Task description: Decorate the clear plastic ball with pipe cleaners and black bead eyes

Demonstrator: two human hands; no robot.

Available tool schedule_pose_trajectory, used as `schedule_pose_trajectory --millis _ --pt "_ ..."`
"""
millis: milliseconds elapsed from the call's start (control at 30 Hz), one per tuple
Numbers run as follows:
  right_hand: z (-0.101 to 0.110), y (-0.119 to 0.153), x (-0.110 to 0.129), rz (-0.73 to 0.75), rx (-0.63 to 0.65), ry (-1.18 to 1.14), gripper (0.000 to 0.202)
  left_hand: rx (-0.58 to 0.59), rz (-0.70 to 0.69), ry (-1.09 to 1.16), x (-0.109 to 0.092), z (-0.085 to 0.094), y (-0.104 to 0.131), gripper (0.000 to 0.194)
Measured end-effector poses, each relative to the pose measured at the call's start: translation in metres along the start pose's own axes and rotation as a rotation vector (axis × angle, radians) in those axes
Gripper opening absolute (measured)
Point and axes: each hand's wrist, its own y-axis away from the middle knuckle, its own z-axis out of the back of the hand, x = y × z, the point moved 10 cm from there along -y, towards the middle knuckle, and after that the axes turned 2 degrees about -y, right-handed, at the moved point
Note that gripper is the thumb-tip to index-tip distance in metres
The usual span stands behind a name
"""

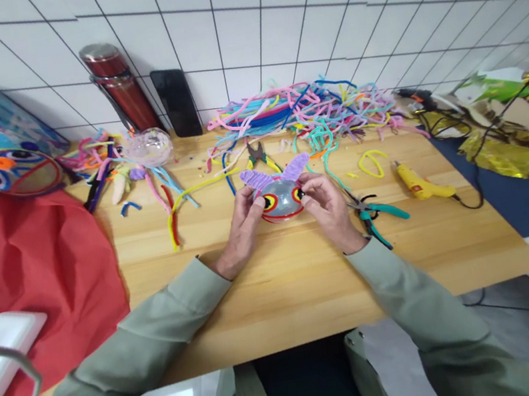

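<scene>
A clear rounded craft figure (pixel 283 199) with purple ears, red-and-yellow ringed eyes and a red line along its lower edge is held between my two hands. My left hand (pixel 242 229) grips its left side, the thumb beside one eye. On the other side my right hand (pixel 330 210) holds it, thumb and fingers at the other eye. Behind the figure lie yellow-and-green handled pliers (pixel 260 156). Teal-handled pliers (pixel 373 211) rest just right of my right hand.
A heap of pipe cleaners (pixel 300 107) lies along the tiled wall. A phone (pixel 176 103) and red thermos (pixel 124 89) stand at back left. A yellow glue gun (pixel 422 184) lies right; red cloth (pixel 32 264) and a finished-looking figure (pixel 19 170) are left.
</scene>
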Motion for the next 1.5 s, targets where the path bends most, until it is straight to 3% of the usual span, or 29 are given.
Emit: schedule_pose_trajectory --millis 300,533,700,900,1100,1500 --pt "0.001 0.002 -0.011 -0.057 0.0 -0.042 0.024 -0.002 0.02 0.077 -0.002 -0.004 0.0 0.048" --pt "-0.01 0.003 -0.014 -0.128 0.064 -0.12 0.039 0.048 -0.027 0.021 -0.01 -0.012 0.001 0.054" --pt "-0.011 0.001 -0.012 -0.07 0.047 -0.115 0.038 0.093 -0.067 0.034 -0.017 -0.015 -0.001 0.052" --pt "-0.011 0.002 -0.008 -0.043 0.036 -0.11 0.048 0.114 -0.091 -0.095 -0.021 -0.017 0.0 0.078" --pt "-0.012 0.011 0.0 -0.082 0.063 -0.141 0.059 0.126 -0.049 -0.167 -0.014 -0.019 0.006 0.075" --pt "-0.01 0.03 -0.015 -0.188 0.063 -0.054 0.07 0.155 0.021 -0.236 -0.014 -0.015 0.021 0.098"
